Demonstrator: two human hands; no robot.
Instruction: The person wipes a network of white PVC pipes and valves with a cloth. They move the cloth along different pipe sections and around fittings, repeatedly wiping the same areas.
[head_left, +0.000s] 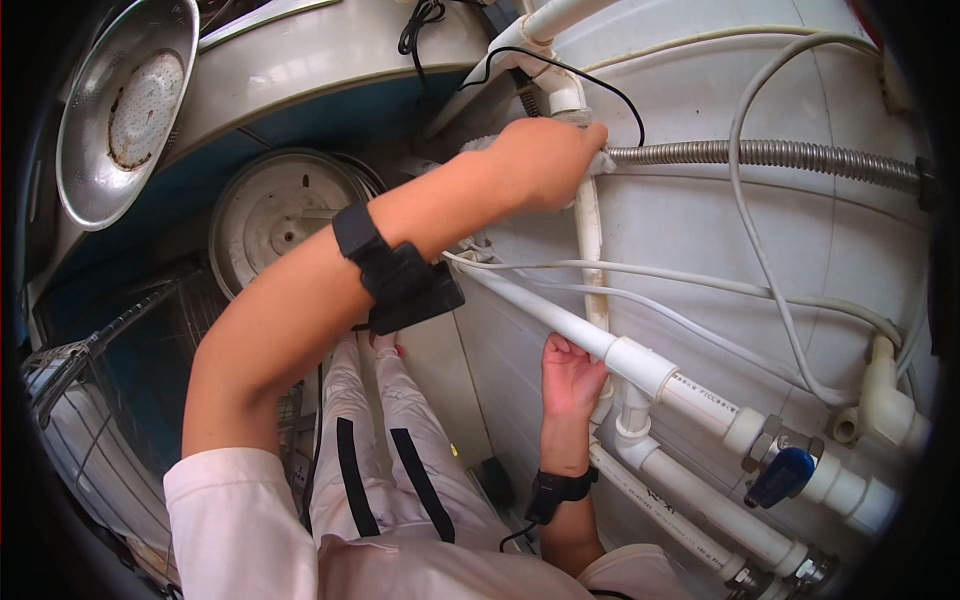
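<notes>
My left hand (551, 165) is closed on a grey cloth (602, 160), which is wrapped against the upright white pipe (590, 217) just below its elbow joint. Most of the cloth is hidden under the hand. Lower down, my right hand (574, 375) has its palm up and fingers curled beside the same upright pipe, under the slanting white plastic pipe (555, 307). Part of that hand is hidden by the slanting pipe, so whether it grips anything does not show. Both wrists wear black straps with small devices.
A corrugated metal hose (765, 154) and pale cables (675, 274) run along the tiled wall. A blue-handled valve (781, 476) is at lower right. A metal colander (142, 112) rests at the counter's edge, above a round metal lid (262, 217). A wire rack (97, 341) stands left.
</notes>
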